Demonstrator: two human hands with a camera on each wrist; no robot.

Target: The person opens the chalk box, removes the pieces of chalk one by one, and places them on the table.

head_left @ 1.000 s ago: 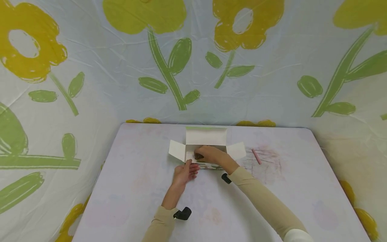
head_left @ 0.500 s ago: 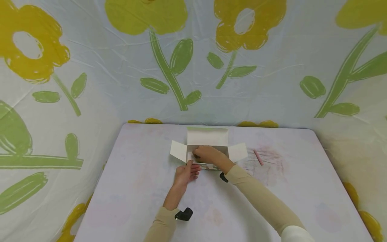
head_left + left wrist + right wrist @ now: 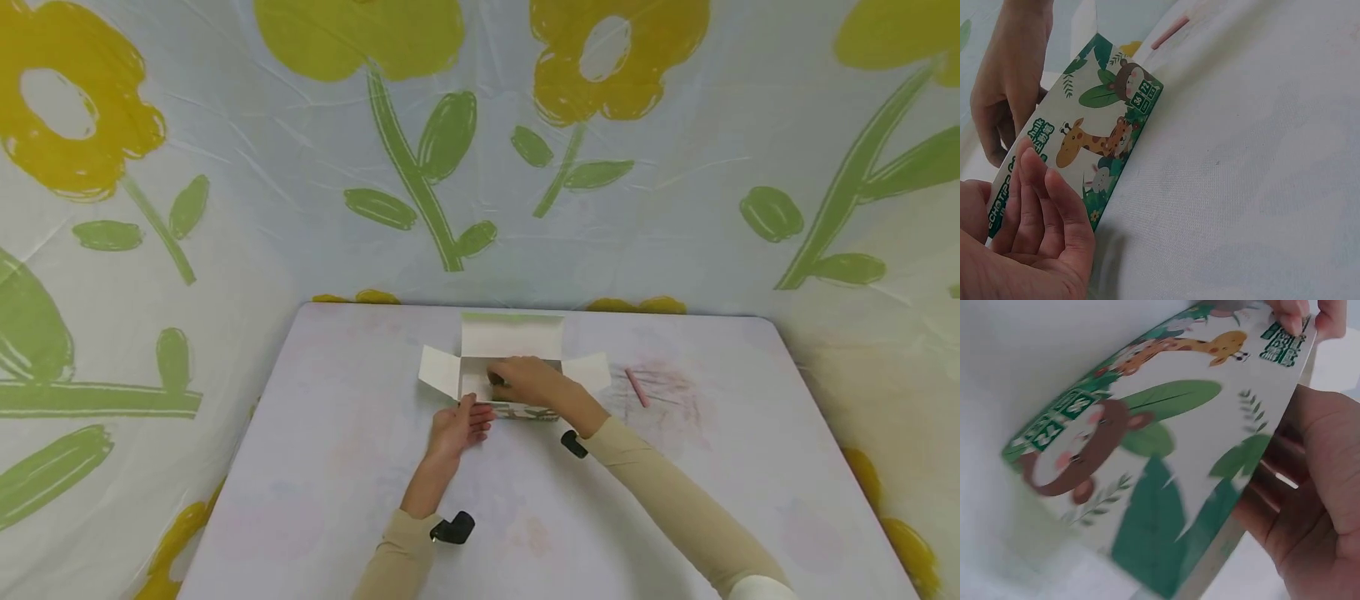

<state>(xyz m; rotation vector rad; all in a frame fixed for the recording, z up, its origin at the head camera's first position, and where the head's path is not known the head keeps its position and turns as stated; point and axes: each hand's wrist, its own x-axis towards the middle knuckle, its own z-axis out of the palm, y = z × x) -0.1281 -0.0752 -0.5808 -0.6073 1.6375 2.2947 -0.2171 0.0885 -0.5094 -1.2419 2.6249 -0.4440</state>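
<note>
An opened chalk box [image 3: 525, 412] with giraffe, bear and leaf prints lies at the table's middle, its white flaps folded out. My left hand [image 3: 453, 429] holds its near wall at the left end, thumb over the rim. In the left wrist view, the fingers [image 3: 1071, 215] of that hand lie nearly straight along the printed front. My right hand [image 3: 528, 381] reaches down into the box from the right with bent fingers. Something dark shows by its fingertips; I cannot tell whether it holds anything. The right wrist view has those fingers partly hidden behind the printed wall [image 3: 1191, 425].
A pink chalk stick [image 3: 637, 388] lies on the table [image 3: 360, 375] to the right of the box, among reddish and dark smudges. The box's side flap [image 3: 587, 372] stands out toward it. A flowered cloth [image 3: 300, 167] hangs behind the table.
My right hand shifts slightly left inside the box, then back to the right, and its forearm follows. The left hand stays at the near wall.
</note>
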